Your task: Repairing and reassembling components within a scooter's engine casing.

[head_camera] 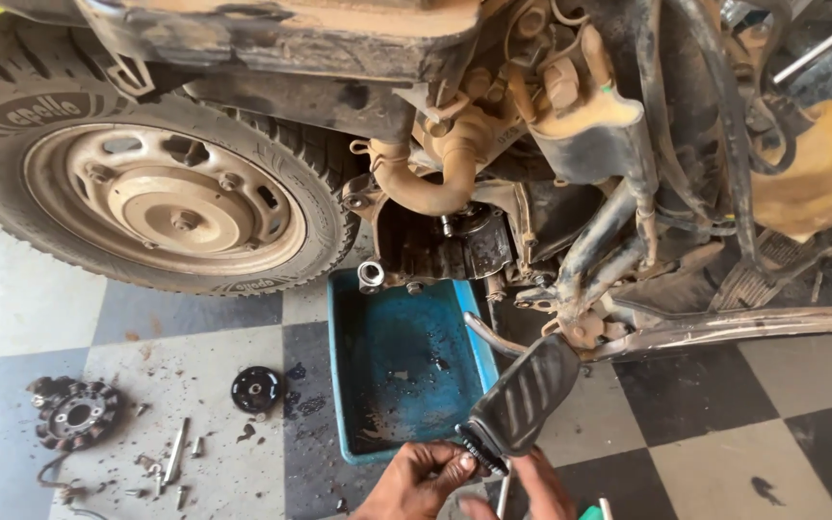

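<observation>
Head view, looking down at underside of dusty small vehicle over checkered grey-and-white tile floor [724, 453].

Left hand [416, 481] at bottom centre, fingers curled, thumb and fingertips pinching lower end of black ribbed foot pedal [524, 397]. Right hand [537, 486] just beside it, mostly cut off by bottom edge; resting against pedal's lower edge, grip state impossible to tell. Thin metal rod [503, 496] showing between both hands, pointing down out of frame. Small green object [591, 513] at bottom edge right of right hand, kind unclear.

Pedal tilted, broad end up toward right, attached to curved metal lever [489, 337] running up toward engine. Pedal overlapping right rim of blue drain tray [339, 385]. Tray on floor directly under engine casing [459, 246], inside smeared with dark oil. Small shiny socket-like piece [371, 276] at tray's top-left corner.

Rear wheel [151, 183] at upper left, worn tyre, beige steel rim with bolts. Rusty curved exhaust pipe [430, 183] above engine casing. Dusty tan canister [585, 130] and black hoses to right of it. Yellowish plastic tank [820, 173] at far right. Grimy frame bar [753, 327] running right from pedal pivot.

Loose parts on floor at left, well apart from hands: round stator-like coil part [74, 414], black pulley-like disc [255, 389], several bolts [175, 453] scattered between, with dark oil spots around.
</observation>
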